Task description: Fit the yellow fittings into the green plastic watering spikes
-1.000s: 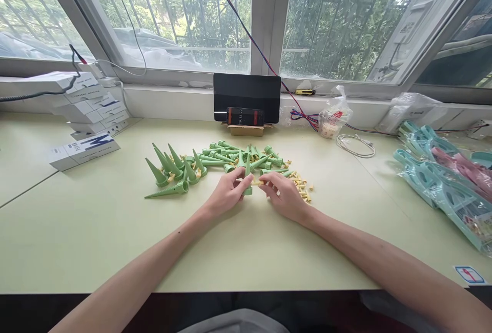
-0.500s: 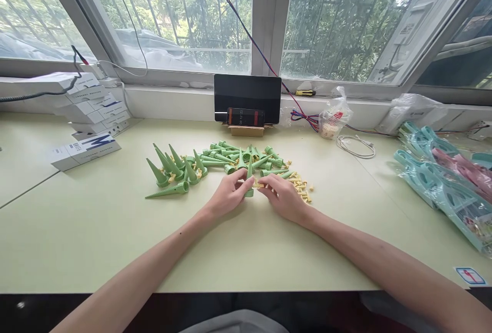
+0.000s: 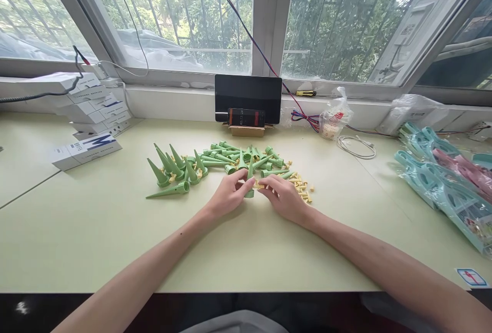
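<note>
Near the middle of the table, my left hand (image 3: 229,192) is closed around a green plastic cone spike (image 3: 250,173), held upright with its point up. My right hand (image 3: 283,195) pinches a small yellow plastic valve (image 3: 258,184) against the spike's side; how deep it sits is hidden by the fingers. Beyond my hands lies a pile of green spikes (image 3: 221,156). Loose yellow valves (image 3: 303,189) are scattered just right of my right hand. On the left, several spikes with yellow pieces on them (image 3: 175,164) stand upright, and one spike (image 3: 169,190) lies on its side.
At the back, a phone (image 3: 246,117) leans on a dark tablet (image 3: 248,92). White boxes (image 3: 96,112) are stacked at the left. A plastic bag with a cup (image 3: 333,120) and a coiled white cable (image 3: 356,147) sit back right. Teal wrapped items (image 3: 442,189) lie at the right edge.
Both hands stay almost in place. The yellow valve shows slightly less between the right fingers and the spike. The rest of the table looks the same.
</note>
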`<move>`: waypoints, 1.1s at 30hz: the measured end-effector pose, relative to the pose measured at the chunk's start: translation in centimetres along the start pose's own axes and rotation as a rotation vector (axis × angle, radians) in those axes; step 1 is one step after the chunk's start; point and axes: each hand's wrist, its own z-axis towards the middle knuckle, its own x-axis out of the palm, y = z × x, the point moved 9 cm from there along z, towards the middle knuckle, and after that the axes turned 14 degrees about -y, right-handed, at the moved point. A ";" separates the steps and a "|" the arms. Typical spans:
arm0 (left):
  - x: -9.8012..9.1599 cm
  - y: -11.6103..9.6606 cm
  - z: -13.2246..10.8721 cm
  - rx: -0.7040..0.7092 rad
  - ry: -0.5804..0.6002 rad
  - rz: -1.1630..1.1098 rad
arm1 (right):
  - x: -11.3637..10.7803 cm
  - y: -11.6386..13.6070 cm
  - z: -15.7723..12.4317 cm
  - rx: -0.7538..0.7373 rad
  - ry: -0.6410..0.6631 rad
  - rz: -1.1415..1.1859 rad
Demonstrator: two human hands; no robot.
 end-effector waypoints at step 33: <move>0.3 -0.3 -0.3 0.006 0.065 0.061 | 0.9 -0.9 -0.3 0.091 0.084 -0.025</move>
